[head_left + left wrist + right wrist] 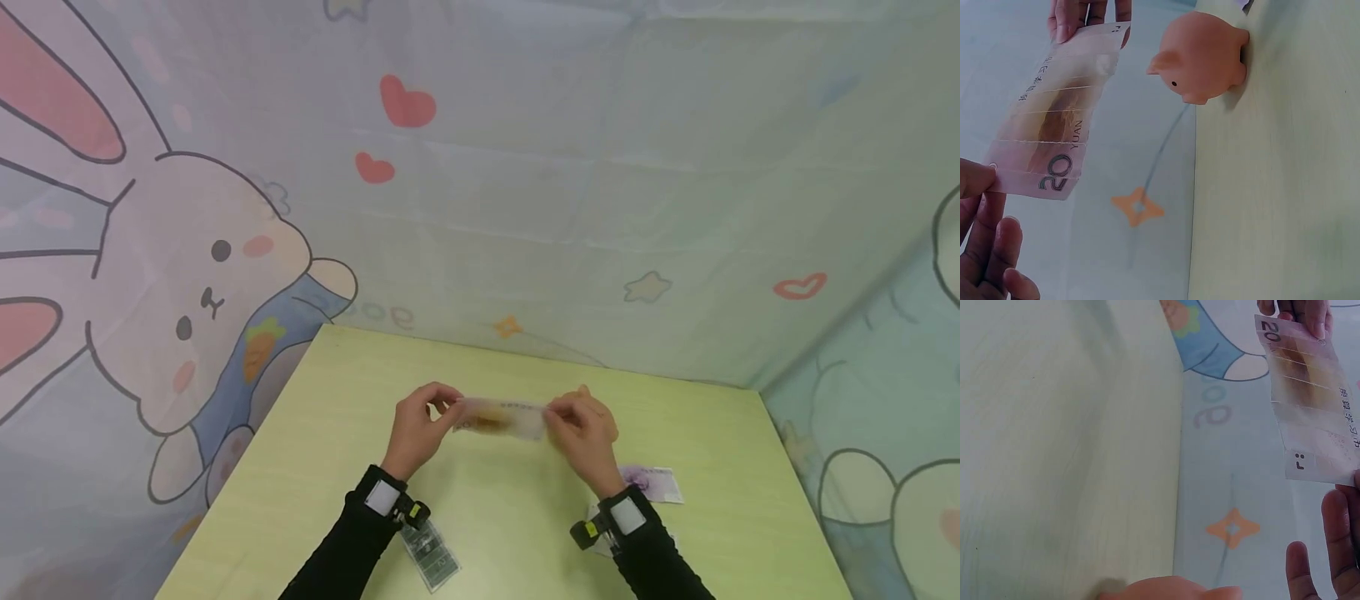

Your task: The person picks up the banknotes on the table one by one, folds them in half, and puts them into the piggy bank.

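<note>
A creased, pinkish-brown 20 yuan banknote [498, 418] is stretched between both hands above the table. My left hand [422, 429] pinches its left end between thumb and index finger, the other fingers loosely bent in the left wrist view. At the opposite end, my right hand [587, 437] pinches the note with thumb and fingers. Fold lines cross the note [1054, 119], and the printed 20 lies at the left-hand end. An orange piggy bank [1204, 56] stands on the table just behind the right hand, mostly covered by it in the head view.
A dark green banknote [432, 558] lies by the left wrist. Near the right forearm lies a purple banknote [660, 485], with another pale note partly hidden under the wrist. The light yellow table [510, 533] meets a cartoon-printed cloth [525, 208] at its back edge.
</note>
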`<state>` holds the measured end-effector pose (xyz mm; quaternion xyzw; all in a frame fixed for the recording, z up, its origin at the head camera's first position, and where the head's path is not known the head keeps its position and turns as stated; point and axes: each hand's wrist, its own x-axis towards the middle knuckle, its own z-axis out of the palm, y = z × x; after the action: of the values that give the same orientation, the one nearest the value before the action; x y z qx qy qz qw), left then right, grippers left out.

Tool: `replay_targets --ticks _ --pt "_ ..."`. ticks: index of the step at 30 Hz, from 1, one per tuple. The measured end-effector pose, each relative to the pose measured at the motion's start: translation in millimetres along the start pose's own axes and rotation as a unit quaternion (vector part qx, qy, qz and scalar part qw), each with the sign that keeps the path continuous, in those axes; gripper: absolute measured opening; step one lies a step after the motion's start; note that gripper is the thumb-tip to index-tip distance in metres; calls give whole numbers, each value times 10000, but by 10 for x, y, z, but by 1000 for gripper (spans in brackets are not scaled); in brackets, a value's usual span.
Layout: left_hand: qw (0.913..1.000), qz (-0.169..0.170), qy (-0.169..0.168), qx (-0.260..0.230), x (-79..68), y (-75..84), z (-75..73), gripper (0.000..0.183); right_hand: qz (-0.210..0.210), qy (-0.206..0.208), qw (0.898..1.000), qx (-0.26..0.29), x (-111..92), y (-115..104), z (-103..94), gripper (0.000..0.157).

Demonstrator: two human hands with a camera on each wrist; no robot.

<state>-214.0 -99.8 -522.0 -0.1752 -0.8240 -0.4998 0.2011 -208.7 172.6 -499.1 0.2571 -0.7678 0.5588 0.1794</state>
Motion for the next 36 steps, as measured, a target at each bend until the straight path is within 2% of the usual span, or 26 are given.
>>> replay_targets --ticks 5,8,14,15,20,22,26,31,34,36 --pt "9988 -189 20 -451 -19 -17 89 21 -479 158 9976 -465 58 -71 -40 16" --pt "9963 -436 -48 -741 -45 -59 163 25 -433 55 9977 -514 44 -146 -75 15" --pt "9895 -798 -15 -1201 -82 -141 303 20 -329 -267 9980 -465 -9 -291 -134 16" --pt "9885 -826 -38 -1266 -84 -110 304 19 -310 -307 9980 -455 -14 -313 -143 16" --pt "9860 -853 -177 -1425 -76 -155 392 16 -459 -417 9977 -274 -21 -359 -177 20" --pt "9860 -816 -114 -1453 -80 -203 437 15 -322 -454 9983 -175 -36 -348 -192 20" --pt "9866 -798 101 -1418 -100 -183 450 16 461 -495 9977 91 -90 -289 -225 12" --pt "9903 -618 278 -1213 -115 -107 402 13 1309 -186 9911 176 -132 -161 -251 9" --pt "9947 -286 361 -925 -113 -48 368 10 1632 -36 9866 67 -152 -42 -263 11" --pt "9974 90 438 -573 -106 -20 350 9 1709 -6 9853 39 -168 75 -262 12"
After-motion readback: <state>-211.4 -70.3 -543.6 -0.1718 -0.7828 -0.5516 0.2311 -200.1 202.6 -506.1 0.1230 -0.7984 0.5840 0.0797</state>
